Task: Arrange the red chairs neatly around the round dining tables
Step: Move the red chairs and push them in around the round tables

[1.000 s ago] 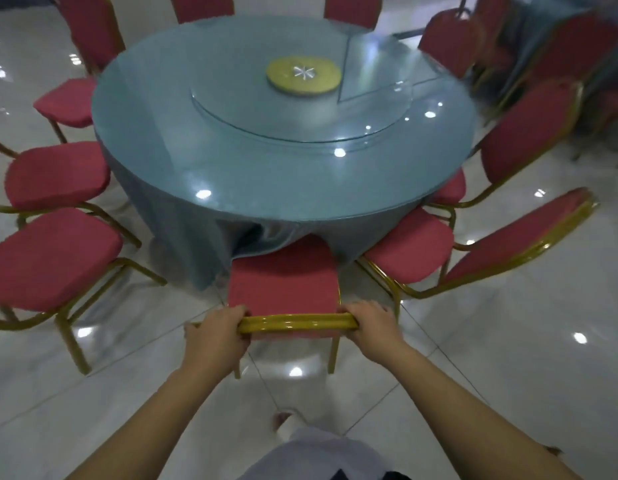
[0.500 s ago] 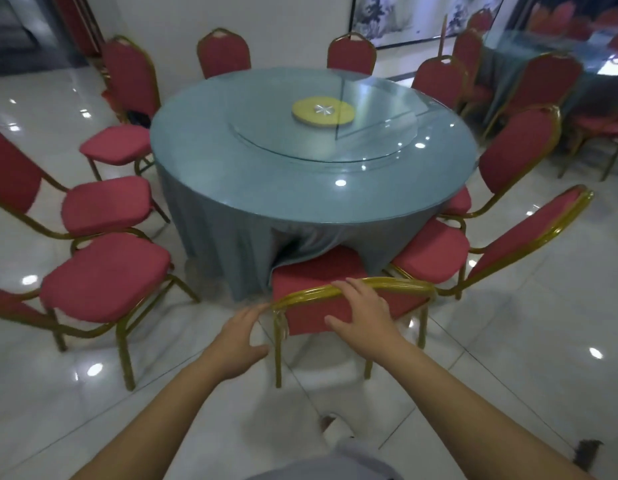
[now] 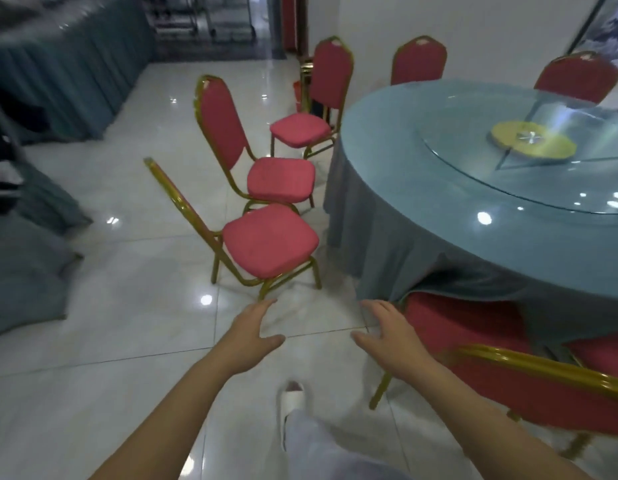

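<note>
The left hand (image 3: 252,336) has its grip wide open, fingers nearly straight and close together, thumb spread toward the other hand; it holds and touches nothing and hovers palm-down over the glossy white tiled floor (image 3: 103,341). The right hand (image 3: 387,336) mirrors it: grip open, fingers loosely extended and slightly bent, thumb out to the left, empty. Both bare forearms reach forward from the lower edge of the view, the hands level with each other and apart. Just right of the right hand stands a red padded chair with a gold metal frame (image 3: 453,327), its seat tucked under the hanging edge of the grey-blue tablecloth (image 3: 363,244) and its gold back rail close beside the right forearm (whether arm and rail touch cannot be told). The cloth covers a round dining table whose glass tabletop (image 3: 404,174) carries a glass turntable (image 3: 474,174) with a yellow disc (image 3: 532,142) at its middle. Ahead of the left hand a second red chair (image 3: 271,240) stands with its seat toward the table, one gold leg just beyond the fingertips; a third red chair (image 3: 281,180) and a fourth red chair (image 3: 300,128) follow round the table's left side, seats near the cloth, not under it. A foot in a white slipper (image 3: 292,396) is on the floor between the arms.
</note>
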`<state>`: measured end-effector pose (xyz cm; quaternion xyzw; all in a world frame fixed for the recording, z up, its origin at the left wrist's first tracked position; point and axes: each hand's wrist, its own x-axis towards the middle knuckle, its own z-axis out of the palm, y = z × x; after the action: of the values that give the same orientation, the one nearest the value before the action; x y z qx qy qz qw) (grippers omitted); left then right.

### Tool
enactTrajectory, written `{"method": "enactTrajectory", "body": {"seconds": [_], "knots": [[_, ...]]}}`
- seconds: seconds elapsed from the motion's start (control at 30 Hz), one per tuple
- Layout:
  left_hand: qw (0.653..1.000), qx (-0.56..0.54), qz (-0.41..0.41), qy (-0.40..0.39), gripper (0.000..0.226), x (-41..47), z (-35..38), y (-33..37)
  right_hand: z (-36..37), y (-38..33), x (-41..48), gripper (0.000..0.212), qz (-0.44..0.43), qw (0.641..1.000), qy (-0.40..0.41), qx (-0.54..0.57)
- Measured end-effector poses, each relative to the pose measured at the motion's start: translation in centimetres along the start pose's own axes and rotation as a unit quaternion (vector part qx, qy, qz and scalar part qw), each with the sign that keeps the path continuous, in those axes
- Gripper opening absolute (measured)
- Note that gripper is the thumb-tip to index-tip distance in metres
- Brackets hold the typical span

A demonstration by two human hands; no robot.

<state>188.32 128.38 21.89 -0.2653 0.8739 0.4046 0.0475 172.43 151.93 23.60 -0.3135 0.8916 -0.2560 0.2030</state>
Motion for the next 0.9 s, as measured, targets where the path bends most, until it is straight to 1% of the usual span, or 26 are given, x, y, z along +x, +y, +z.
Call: {"method": "enactTrajectory", "body": {"seconds": [0.1,0.2,0.27,0.4,0.47,0.6,0.7,0.77,0.83,0.9], "knots": [[0.999,0.001,-0.021,0.029,0.077,2.5,-4.5,-3.2,2.1,-3.4,6.2,0.063,-0.021,0.999,-0.030,0.004],[0.997,0.025,-0.054,0.051,0.075,6.0,-9.9,-6.0,3.5,-7.7,12.7,0.063,-0.034,0.998,-0.039,0.035],[0.995,0.046,-0.075,0.052,0.075,8.4,-13.6,-7.7,4.4,-10.5,16.5,0.063,-0.041,0.997,-0.042,0.056],[0.988,0.073,-0.115,0.070,0.075,13.3,-20.6,-10.7,6.9,-15.3,22.8,0.066,-0.044,0.992,-0.078,0.092],[0.986,0.076,-0.121,0.085,0.076,15.5,-23.1,-12.2,8.4,-17.3,25.8,0.068,-0.051,0.991,-0.091,0.086],[0.984,0.076,-0.119,0.112,0.078,18.8,-26.9,-15.6,11.4,-22.3,30.6,0.077,-0.058,0.987,-0.122,0.084],[0.984,0.079,-0.106,0.119,0.083,21.3,-29.7,-18.4,13.7,-26.5,33.8,0.081,-0.086,0.984,-0.139,0.074],[0.984,0.085,-0.098,0.118,0.089,23.6,-32.1,-20.3,15.2,-29.4,36.0,0.084,-0.093,0.984,-0.131,0.072],[0.987,0.092,-0.074,0.112,0.095,26.5,-35.1,-22.4,17.0,-32.3,38.7,0.085,-0.082,0.989,-0.110,0.063],[0.989,0.093,-0.045,0.106,0.100,29.9,-38.2,-24.2,18.9,-35.0,41.1,0.077,-0.057,0.992,-0.086,0.069]]}}
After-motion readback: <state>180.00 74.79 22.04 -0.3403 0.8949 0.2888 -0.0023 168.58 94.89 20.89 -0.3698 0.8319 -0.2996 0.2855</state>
